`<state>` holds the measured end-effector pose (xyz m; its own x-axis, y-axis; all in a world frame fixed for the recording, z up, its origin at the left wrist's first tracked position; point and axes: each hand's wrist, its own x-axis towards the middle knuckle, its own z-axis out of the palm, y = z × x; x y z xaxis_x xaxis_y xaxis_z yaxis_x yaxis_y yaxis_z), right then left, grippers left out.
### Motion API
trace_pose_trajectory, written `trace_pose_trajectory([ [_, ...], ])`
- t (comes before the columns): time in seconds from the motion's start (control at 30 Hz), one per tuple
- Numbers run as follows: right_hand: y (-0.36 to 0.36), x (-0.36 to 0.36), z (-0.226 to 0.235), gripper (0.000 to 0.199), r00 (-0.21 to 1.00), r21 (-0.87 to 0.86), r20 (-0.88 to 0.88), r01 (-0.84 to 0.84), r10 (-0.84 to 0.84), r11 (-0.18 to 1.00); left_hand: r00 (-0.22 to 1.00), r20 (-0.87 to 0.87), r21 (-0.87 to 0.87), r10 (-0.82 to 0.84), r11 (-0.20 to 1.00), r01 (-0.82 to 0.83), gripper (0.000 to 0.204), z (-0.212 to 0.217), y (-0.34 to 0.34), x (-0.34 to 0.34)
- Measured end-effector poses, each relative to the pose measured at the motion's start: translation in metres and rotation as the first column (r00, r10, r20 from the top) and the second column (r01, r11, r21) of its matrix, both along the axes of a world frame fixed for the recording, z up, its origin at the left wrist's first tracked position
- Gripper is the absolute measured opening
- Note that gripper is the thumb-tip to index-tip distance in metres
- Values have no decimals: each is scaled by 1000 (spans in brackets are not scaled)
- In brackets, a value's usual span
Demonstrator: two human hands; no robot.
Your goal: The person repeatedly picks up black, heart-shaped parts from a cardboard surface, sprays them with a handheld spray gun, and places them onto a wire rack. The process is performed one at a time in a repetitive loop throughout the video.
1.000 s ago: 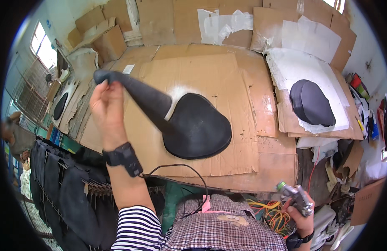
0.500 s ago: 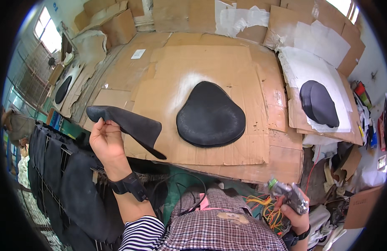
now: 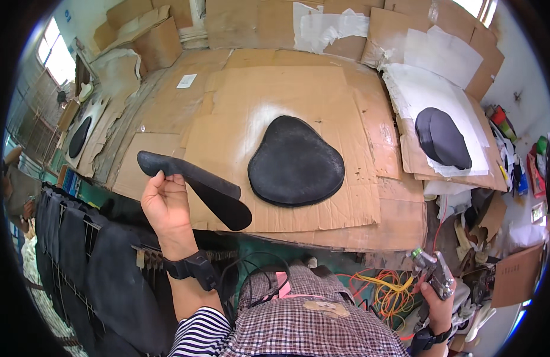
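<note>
In my left hand point(image 3: 168, 205) a thin black sheet pad point(image 3: 212, 193) is pinched between thumb and fingers near its upper left end. It hangs over the table's front edge, seen almost edge-on, its lower end drooping to the right. A black pad point(image 3: 296, 163) shaped like a rounded triangle lies on the cardboard to its right; the thick rim suggests more than one layer. My right hand point(image 3: 437, 304), low at the right beside my apron, is closed around a metal spray gun point(image 3: 433, 273) with a green part at its top.
Cardboard point(image 3: 275, 89) covers the table and rises at the back. Stacked black pads point(image 3: 443, 138) lie on white paper at the right; another black pad point(image 3: 80, 137) is far left. Black sheets point(image 3: 111, 268) hang on a rack at the lower left. Orange and yellow hoses point(image 3: 388, 291) coil near the spray gun.
My left hand has shifted right and slightly down, and the sheet pad has swung, its lower end now rounded and drooping. The spray gun and my right hand have moved right.
</note>
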<state>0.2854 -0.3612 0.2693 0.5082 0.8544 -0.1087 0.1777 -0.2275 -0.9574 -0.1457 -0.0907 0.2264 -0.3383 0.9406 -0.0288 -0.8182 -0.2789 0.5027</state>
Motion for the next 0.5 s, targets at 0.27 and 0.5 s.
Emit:
trace_pose_trajectory([
  [0.27, 4, -28, 2, 55, 903, -42, -293, -341, 315, 939, 1000, -11, 44, 7, 999, -6, 14, 14, -12, 1],
  [0.5, 48, -55, -14, 44, 938, 58, -328, -99, 113, 993, 991, 34, 85, -133, 988, 129, 15, -1, -13, 4],
])
